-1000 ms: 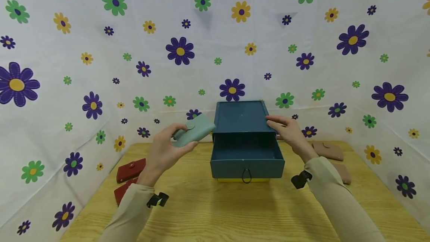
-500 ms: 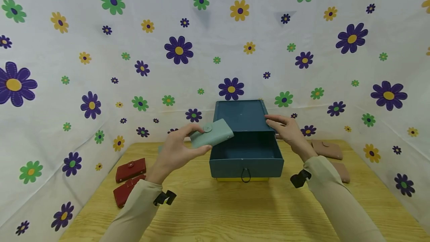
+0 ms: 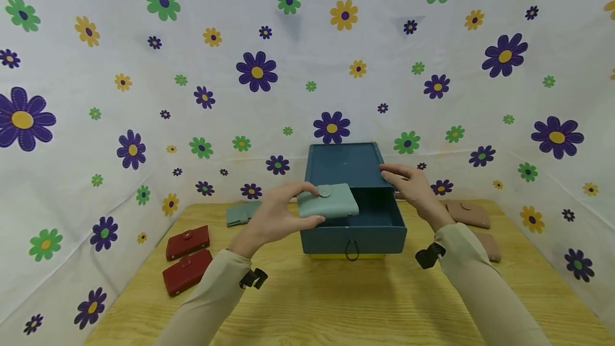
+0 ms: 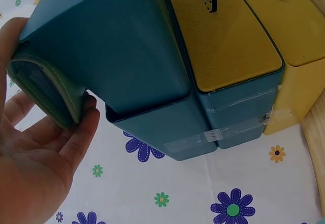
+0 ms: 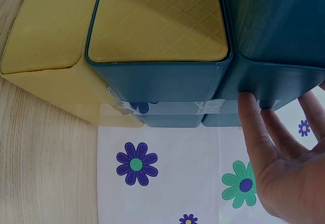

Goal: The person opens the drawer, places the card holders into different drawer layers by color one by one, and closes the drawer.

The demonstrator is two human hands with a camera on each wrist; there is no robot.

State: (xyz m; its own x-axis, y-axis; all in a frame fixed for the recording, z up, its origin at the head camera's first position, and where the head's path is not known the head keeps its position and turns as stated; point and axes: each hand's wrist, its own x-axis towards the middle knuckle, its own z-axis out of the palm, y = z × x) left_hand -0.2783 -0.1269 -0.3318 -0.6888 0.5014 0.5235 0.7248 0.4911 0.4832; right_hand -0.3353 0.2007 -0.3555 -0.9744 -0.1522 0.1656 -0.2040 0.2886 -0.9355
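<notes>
A light green wallet (image 3: 329, 202) with a round snap is pinched between the thumb and fingers of my left hand (image 3: 276, 218). It hangs over the pulled-out blue drawer (image 3: 353, 241), covering part of the drawer's left side in the head view. In the left wrist view the wallet (image 4: 48, 89) shows end-on, right beside the drawer wall. My right hand (image 3: 413, 188) touches the right side of the blue drawer box (image 3: 346, 164) near its top edge. Its fingers (image 5: 254, 127) extend nearly straight against that side in the right wrist view.
Under the blue box sit two yellow-fronted drawers (image 5: 157, 26), joined by clear tape along the side. Two red wallets (image 3: 187, 271) lie at the table's left, a green wallet (image 3: 239, 213) behind them, and two tan wallets (image 3: 468, 214) at the right. Flowered cloth surrounds the table.
My left hand has carried the green wallet rightward and down, from beside the box to over the drawer, uncovering another green wallet on the table. The right hand has stayed in place.
</notes>
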